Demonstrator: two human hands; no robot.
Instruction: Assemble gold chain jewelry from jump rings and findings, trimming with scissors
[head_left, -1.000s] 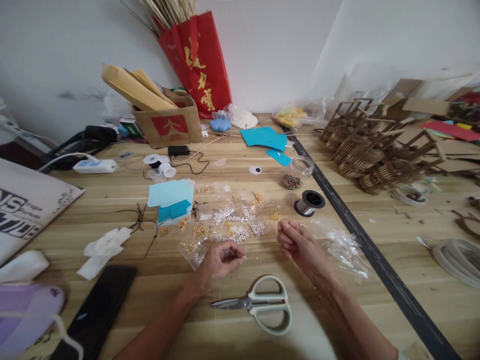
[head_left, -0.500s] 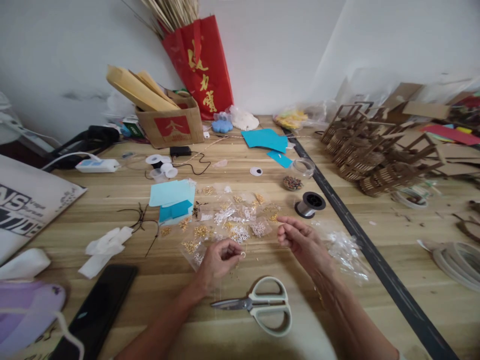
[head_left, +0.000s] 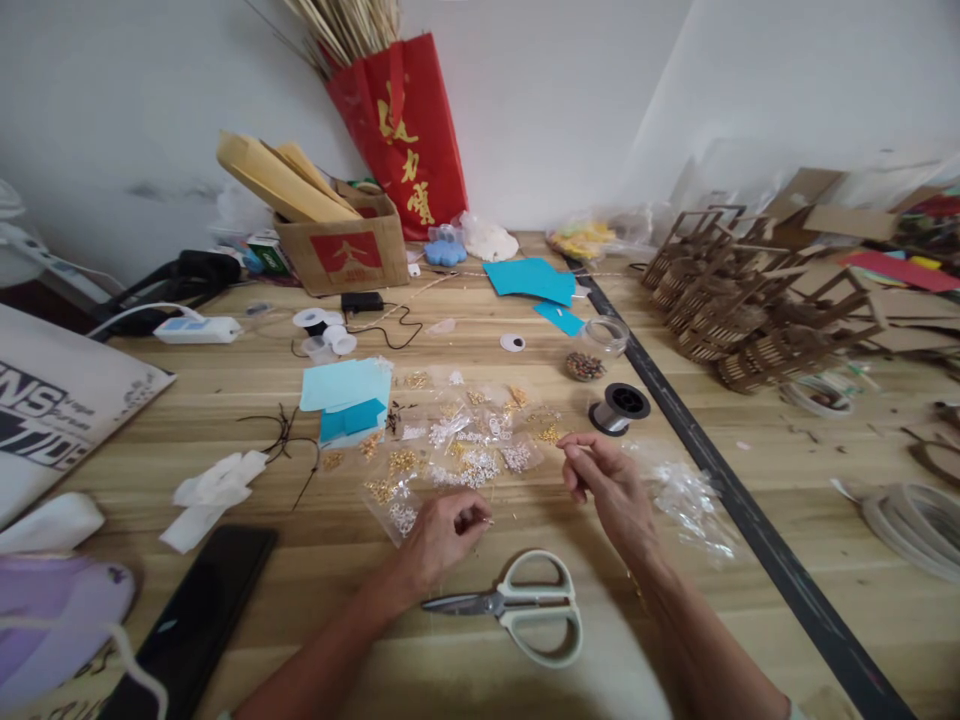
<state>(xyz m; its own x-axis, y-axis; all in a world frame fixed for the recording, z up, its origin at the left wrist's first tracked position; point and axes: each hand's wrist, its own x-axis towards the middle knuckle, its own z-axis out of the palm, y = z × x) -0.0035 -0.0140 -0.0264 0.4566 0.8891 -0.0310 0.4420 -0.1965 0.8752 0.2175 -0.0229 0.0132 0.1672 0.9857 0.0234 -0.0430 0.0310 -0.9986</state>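
My left hand (head_left: 448, 535) is closed in a pinch on a small pale piece, now mostly hidden by the fingertips. My right hand (head_left: 604, 490) hovers to the right, thumb and forefinger pressed together; anything between them is too fine to make out. Small clear bags (head_left: 472, 432) of gold and white jewellery findings lie just beyond my hands. Below and between my hands rest scissors (head_left: 517, 605) with pale green handles, blades pointing left. A spool of thin clear or silvery line (head_left: 619, 409) stands beyond my right hand.
Crumpled clear plastic (head_left: 694, 500) lies right of my right hand. A round tub of beads (head_left: 585, 366) and blue cards (head_left: 346, 387) are farther back. Bamboo baskets (head_left: 750, 300) crowd the back right. A black phone (head_left: 199, 610) lies at the left front.
My left hand has turned slightly, so the pale ring seen at its fingertips is now mostly covered. My right hand has shifted slightly to the right.
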